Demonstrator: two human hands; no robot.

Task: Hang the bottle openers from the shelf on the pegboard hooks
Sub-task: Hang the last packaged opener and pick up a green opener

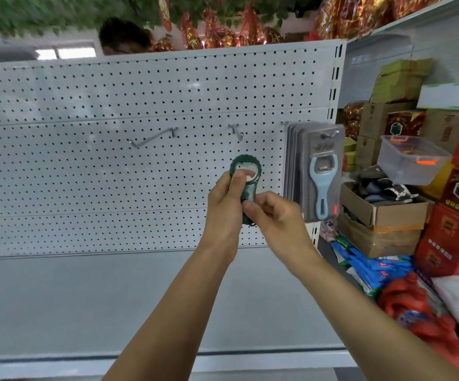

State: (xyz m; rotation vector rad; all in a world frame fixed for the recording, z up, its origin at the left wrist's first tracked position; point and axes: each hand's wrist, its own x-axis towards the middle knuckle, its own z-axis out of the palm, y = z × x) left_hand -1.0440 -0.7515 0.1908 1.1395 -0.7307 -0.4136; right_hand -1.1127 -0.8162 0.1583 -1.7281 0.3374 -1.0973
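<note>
green opener (246,185): held up in front of the pegboard (85,160), just below the short middle hook (235,132); round toothed head up, narrow end down; not yet on any hook.
left hand (227,200): fingers curled round the opener's left side and middle, thumb pressed on the pale metal mouth near the head; holds it upright.
right hand (276,215): fingers curled, pinches the opener's lower end from the right; a small loop or ring seems to stick out under the fingers, too blurred to be sure.
handling: looks small, light, rigid plastic with a metal insert; glossy, so likely a bit slippery; no flex expected, not fragile.
where to hold: judged best by the narrow body below the head, keeping the mouth opening free; thumb now partly covers that opening and probably needs to slide off before the hook goes through.
hang point: either the mouth hole or the bottom loop; cannot tell which is meant.
long hook (154,137): left of the middle hook, bare, angled out from the pegboard.
carded openers (323,174): stack of blister packs with a light blue opener, hanging on the hook at the pegboard's right edge.
shelf (113,298): grey, below the pegboard; no further openers visible on it.
boxes (388,210): stacked right of the pegboard, with a clear plastic tub on top.
</note>
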